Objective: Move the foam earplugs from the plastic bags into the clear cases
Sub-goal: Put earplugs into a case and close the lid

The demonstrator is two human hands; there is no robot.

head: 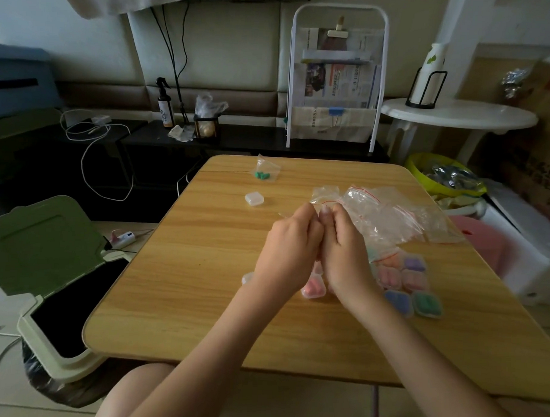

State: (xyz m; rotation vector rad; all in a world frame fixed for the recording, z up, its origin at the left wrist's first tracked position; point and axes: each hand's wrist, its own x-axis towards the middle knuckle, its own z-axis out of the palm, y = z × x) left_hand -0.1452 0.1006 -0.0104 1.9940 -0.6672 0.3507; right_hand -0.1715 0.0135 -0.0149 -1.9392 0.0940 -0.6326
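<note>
Wooden table (200, 299), dim cluttered room behind. Left hand (289, 240) and right hand (341, 239) together mid-table, fingertips pinching one clear plastic bag (323, 194). Filled clear cases (412, 288) just right of the wrists; bagged green earplugs (262, 175) at far edge.

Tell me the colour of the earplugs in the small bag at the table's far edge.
Green. The earplugs show through the small clear bag in the head view.

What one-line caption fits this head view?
Both hands pinch a clear plastic bag above filled earplug cases on the table.
</note>
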